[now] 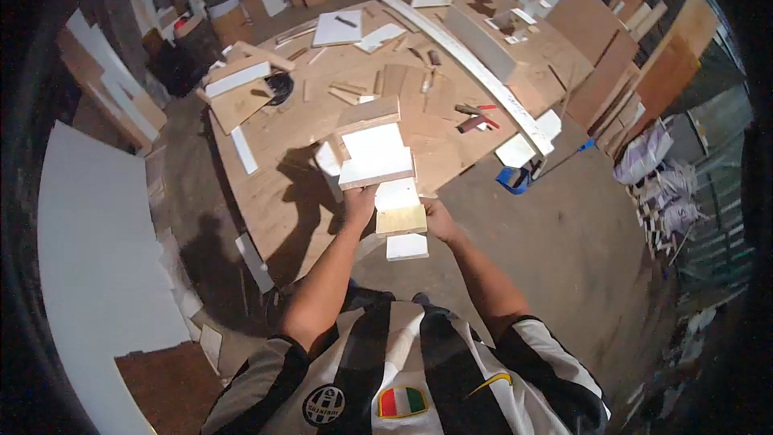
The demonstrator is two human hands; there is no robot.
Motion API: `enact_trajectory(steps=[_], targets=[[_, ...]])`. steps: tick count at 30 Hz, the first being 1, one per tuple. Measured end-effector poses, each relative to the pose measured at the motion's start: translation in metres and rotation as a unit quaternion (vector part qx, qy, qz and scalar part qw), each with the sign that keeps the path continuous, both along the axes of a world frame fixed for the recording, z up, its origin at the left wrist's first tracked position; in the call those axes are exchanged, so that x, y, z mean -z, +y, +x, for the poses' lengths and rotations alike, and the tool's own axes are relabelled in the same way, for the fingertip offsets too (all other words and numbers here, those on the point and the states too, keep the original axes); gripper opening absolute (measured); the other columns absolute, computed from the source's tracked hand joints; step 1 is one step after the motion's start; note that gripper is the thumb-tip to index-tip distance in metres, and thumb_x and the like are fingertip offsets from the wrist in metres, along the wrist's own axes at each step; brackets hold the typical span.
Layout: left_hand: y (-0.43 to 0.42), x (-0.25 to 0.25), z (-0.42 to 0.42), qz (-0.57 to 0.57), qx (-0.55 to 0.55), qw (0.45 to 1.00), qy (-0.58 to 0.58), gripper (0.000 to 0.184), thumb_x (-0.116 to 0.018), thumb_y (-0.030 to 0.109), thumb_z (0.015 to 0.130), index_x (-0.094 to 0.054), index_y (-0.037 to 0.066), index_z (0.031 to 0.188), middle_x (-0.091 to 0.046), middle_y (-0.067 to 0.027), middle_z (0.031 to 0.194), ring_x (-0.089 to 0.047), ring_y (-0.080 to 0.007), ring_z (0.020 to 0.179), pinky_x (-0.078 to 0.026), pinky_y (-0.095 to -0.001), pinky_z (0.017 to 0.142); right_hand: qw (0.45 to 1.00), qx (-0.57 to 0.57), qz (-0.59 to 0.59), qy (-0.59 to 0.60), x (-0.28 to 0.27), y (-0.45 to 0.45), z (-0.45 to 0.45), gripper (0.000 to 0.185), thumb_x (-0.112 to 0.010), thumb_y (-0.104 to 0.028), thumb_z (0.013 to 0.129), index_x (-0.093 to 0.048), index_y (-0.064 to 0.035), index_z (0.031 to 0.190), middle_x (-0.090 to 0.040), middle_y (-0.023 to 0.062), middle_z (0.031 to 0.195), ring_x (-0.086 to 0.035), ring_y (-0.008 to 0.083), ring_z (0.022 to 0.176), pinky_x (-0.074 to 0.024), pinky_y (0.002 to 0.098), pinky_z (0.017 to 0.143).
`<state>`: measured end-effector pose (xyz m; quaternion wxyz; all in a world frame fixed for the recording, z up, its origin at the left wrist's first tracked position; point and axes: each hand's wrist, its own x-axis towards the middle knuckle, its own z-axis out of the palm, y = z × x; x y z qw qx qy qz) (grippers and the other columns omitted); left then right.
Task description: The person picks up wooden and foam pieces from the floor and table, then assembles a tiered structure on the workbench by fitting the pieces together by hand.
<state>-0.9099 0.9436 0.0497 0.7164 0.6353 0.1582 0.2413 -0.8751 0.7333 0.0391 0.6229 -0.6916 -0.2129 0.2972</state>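
Observation:
Over the near edge of the workbench (266, 193), I hold a stepped stack of wooden boards (377, 165) with white faces and bare wood edges. My left hand (359, 205) grips it from the left, just under the widest white board; some of its fingers are hidden beneath. My right hand (437, 219) is closed on its right side, beside the pale yellow block (401, 219). A small white board end (407, 246) sticks out nearest to me. Whether the boards are joined or loosely stacked I cannot tell.
A long white strip (475, 72) crosses the bench's right side. Red-handled pliers (483, 119) lie near the right edge, with a blue object (513, 180) below. Several offcuts and a white panel (338, 27) lie farther back. A large white sheet (101, 258) stands at left.

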Motion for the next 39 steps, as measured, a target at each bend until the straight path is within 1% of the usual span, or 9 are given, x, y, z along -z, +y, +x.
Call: enact_trajectory(steps=[4, 6, 20, 25, 30, 32, 35, 37, 39], targets=[[-0.068, -0.025, 0.018, 0.023, 0.028, 0.999, 0.027, 0.049, -0.074, 0.006, 0.083, -0.052, -0.002, 0.126, -0.06, -0.0111, 0.124, -0.058, -0.022, 0.112, -0.044, -0.0352, 0.099, 0.996, 0.051, -0.014, -0.076, -0.003, -0.063, 0.009, 0.03, -0.071, -0.007, 0.084, -0.067, -0.0009, 0.112, -0.071, 0.0031, 0.105, -0.063, 0.0093, 0.092, -0.0513, 0.0287, 0.083], [-0.107, -0.041, 0.023, 0.115, -0.03, 0.993, -0.023, 0.035, -0.07, 0.012, 0.087, -0.057, -0.005, 0.115, -0.066, -0.0136, 0.107, -0.062, -0.0263, 0.101, -0.047, -0.0366, 0.088, 0.994, 0.087, 0.006, -0.062, -0.007, -0.096, 0.01, 0.034, -0.074, -0.013, 0.081, -0.067, -0.0002, 0.112, -0.071, 0.0047, 0.103, -0.064, 0.0117, 0.091, -0.0517, 0.0308, 0.083], [-0.304, -0.063, 0.084, 0.036, 0.081, 0.991, -0.1, 0.022, -0.065, 0.005, 0.09, -0.06, -0.007, 0.109, -0.068, -0.0121, 0.104, -0.063, -0.0222, 0.099, -0.049, -0.0362, 0.086, 0.955, 0.28, -0.012, -0.101, -0.061, -0.308, 0.021, 0.037, -0.067, -0.013, 0.081, -0.066, 0.0001, 0.116, -0.07, 0.0127, 0.103, -0.065, 0.0192, 0.097, -0.0499, 0.0333, 0.088], [-0.339, -0.042, 0.126, 0.07, 0.128, 0.98, -0.134, 0.026, -0.062, 0.007, 0.092, -0.058, -0.008, 0.114, -0.067, -0.016, 0.107, -0.064, -0.0263, 0.1, -0.049, -0.0381, 0.085, 0.891, 0.438, -0.044, -0.11, -0.092, -0.321, 0.03, 0.036, -0.068, -0.02, 0.085, -0.066, 0.0014, 0.115, -0.07, 0.0141, 0.103, -0.066, 0.0204, 0.095, -0.0509, 0.033, 0.087], [-0.384, -0.064, 0.146, 0.103, 0.187, 0.973, -0.09, 0.029, -0.061, 0.013, 0.093, -0.059, -0.005, 0.115, -0.067, -0.0188, 0.107, -0.064, -0.0321, 0.101, -0.049, -0.0397, 0.084, 0.801, 0.464, -0.296, -0.235, -0.131, -0.308, 0.032, 0.093, -0.081, -0.045, 0.068, -0.041, -0.0043, 0.142, -0.061, 0.0243, 0.124, -0.061, 0.0378, 0.11, -0.0483, 0.0455, 0.093], [-0.4, -0.079, 0.15, 0.159, 0.227, 0.957, -0.087, 0.029, -0.058, 0.015, 0.093, -0.06, -0.002, 0.116, -0.066, -0.0204, 0.109, -0.063, -0.0376, 0.102, -0.049, -0.0424, 0.083, 0.775, 0.486, -0.337, -0.224, -0.156, -0.3, 0.034, 0.095, -0.082, -0.045, 0.067, -0.041, -0.0033, 0.142, -0.061, 0.0238, 0.124, -0.06, 0.0378, 0.112, -0.0476, 0.0457, 0.094], [-0.43, -0.047, 0.17, 0.2, 0.265, 0.939, -0.092, 0.032, -0.059, 0.007, 0.087, -0.059, -0.002, 0.117, -0.066, -0.0152, 0.105, -0.063, -0.0298, 0.097, -0.049, -0.0401, 0.083, 0.73, 0.529, -0.367, -0.231, -0.145, -0.312, 0.047, 0.102, -0.083, -0.046, 0.062, -0.039, -0.001, 0.142, -0.061, 0.0226, 0.122, -0.057, 0.0388, 0.115, -0.046, 0.0481, 0.094], [-0.445, -0.054, 0.174, 0.248, 0.299, 0.916, -0.098, 0.043, -0.062, 0.003, 0.081, -0.055, -0.001, 0.123, -0.064, -0.013, 0.107, -0.061, -0.025, 0.098, -0.048, -0.0385, 0.083, 0.669, 0.57, -0.391, -0.273, -0.142, -0.323, 0.052, 0.1, -0.084, -0.043, 0.058, -0.042, -0.0018, 0.138, -0.064, 0.0243, 0.111, -0.062, 0.0438, 0.098, -0.0482, 0.0533, 0.083], [-0.465, -0.058, 0.17, 0.141, 0.315, 0.937, -0.059, 0.061, -0.067, 0.004, 0.077, -0.044, 0.001, 0.133, -0.057, -0.0155, 0.116, -0.056, -0.0261, 0.106, -0.046, -0.0395, 0.088, 0.675, 0.58, -0.372, -0.264, -0.143, -0.339, 0.055, 0.095, -0.084, -0.043, 0.058, -0.045, -0.0018, 0.134, -0.064, 0.0242, 0.11, -0.062, 0.0442, 0.098, -0.0484, 0.0528, 0.082]])
